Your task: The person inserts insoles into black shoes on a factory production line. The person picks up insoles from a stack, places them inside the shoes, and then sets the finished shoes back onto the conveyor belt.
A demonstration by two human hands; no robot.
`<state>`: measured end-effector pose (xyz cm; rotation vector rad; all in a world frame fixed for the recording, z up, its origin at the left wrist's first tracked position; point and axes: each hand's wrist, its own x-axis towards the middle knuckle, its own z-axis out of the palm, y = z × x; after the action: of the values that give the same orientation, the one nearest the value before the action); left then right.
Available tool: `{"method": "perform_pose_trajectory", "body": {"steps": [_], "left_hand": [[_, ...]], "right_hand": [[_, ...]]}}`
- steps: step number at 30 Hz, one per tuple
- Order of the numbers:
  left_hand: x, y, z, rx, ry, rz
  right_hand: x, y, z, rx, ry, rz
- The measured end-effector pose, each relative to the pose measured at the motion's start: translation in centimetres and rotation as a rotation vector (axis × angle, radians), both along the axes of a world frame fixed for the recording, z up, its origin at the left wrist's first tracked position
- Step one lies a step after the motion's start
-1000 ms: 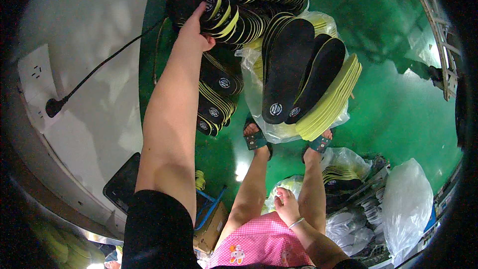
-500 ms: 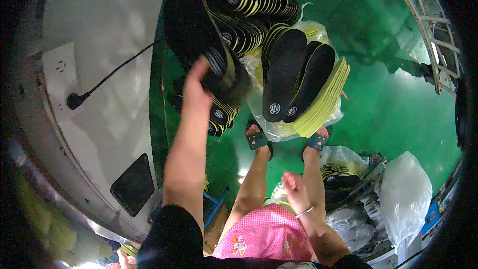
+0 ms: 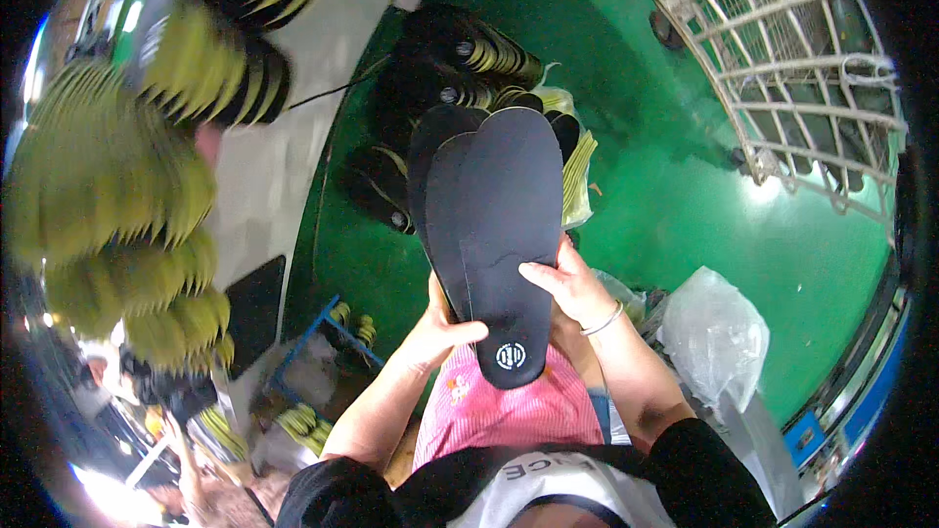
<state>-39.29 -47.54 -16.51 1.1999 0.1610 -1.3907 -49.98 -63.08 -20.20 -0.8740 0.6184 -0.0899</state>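
Observation:
A bundle of black shoe insoles (image 3: 514,205) is held up in front of my lap, heel ends toward me, with a pale round print near the top one's heel. My left hand (image 3: 440,332) grips the bundle's left edge, thumb over the lower part. From the right side my right hand (image 3: 579,288) clasps it, thumb lying across the top insole and a bangle on the wrist. The fingers beneath the insoles are hidden. A pink checked apron (image 3: 460,430) shows below them.
Stacks of black insoles (image 3: 494,54) and yellow-green ones (image 3: 579,171) lie on the green floor ahead. More yellow-green insoles (image 3: 108,176) stand at left by a white surface (image 3: 264,171). A wire cart (image 3: 782,68), a clear plastic bag (image 3: 719,332) and another person's arm (image 3: 191,479) are around.
My left hand has come back from the floor stacks with a bundle of insoles. My right hand has moved up onto it, and the view has shifted.

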Motion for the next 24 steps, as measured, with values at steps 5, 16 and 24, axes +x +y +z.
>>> {"method": "perform_pose_trajectory", "body": {"steps": [5,16,24], "left_hand": [[-0.9,2.2,7.4,0.034,-0.127,0.182],[-3.2,14.1,15.1,-0.169,-0.062,0.347],[-2.7,23.6,20.4,-0.324,-0.089,0.449]], "right_hand": [[0.3,3.9,6.5,-0.745,0.081,0.374],[4.1,13.2,21.7,-1.045,-0.180,-0.017],[6.2,23.5,27.1,-1.093,-0.452,-0.050]]}}
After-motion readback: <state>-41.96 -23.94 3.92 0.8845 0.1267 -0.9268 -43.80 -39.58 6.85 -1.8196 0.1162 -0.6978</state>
